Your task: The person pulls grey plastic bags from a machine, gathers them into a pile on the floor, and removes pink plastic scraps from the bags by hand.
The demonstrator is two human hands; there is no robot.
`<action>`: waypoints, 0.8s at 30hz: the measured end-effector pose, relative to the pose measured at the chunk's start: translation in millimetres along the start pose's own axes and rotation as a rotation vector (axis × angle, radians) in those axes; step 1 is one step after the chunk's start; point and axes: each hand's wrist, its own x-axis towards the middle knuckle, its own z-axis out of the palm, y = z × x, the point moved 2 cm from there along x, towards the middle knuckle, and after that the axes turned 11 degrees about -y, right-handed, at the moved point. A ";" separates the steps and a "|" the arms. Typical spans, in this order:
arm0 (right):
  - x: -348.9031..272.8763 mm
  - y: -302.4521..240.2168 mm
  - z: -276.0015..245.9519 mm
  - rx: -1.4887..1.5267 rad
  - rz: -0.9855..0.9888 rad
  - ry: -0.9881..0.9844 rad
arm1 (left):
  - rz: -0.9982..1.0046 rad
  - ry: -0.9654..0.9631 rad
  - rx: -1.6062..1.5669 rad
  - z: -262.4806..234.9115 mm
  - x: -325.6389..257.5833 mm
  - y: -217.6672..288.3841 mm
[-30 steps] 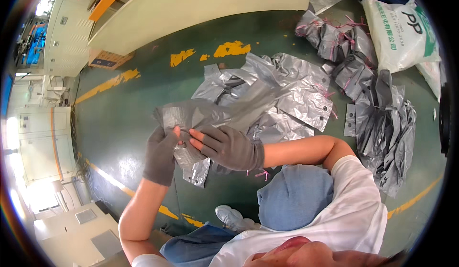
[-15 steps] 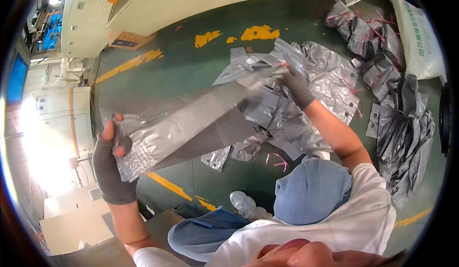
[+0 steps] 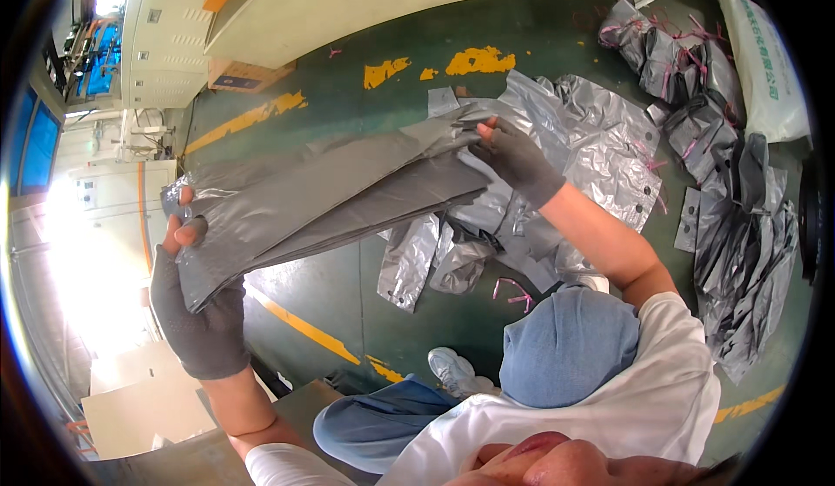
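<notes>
Your widest passage is the green floor at upper centre-left, between the cream panel along the top and the grey plastic bags stretched between your hands. Those bags block any straight crossing from your left hand to your right hand. Below them, at lower centre-left, you have another floor gap down to your trouser leg. Your bent knee closes off lower centre-right. Loose silver bags crowd right of centre; tied bundles and a white sack fill the upper right.
</notes>
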 end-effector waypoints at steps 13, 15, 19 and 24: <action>7.5 -17.6 -6.5 -0.539 -0.070 0.167 | 0.096 -0.020 0.322 -37.0 -6.6 14.1; 7.7 -19.4 -11.1 -0.514 -0.065 0.114 | -0.036 -0.082 -0.187 -37.2 -5.3 10.2; -3.0 -22.0 -3.0 -0.262 -0.077 0.081 | 0.323 -0.029 1.169 -32.6 -4.4 20.5; -21.9 -17.3 25.3 0.040 -0.167 -0.009 | 0.307 -0.016 1.376 -43.1 -11.1 15.8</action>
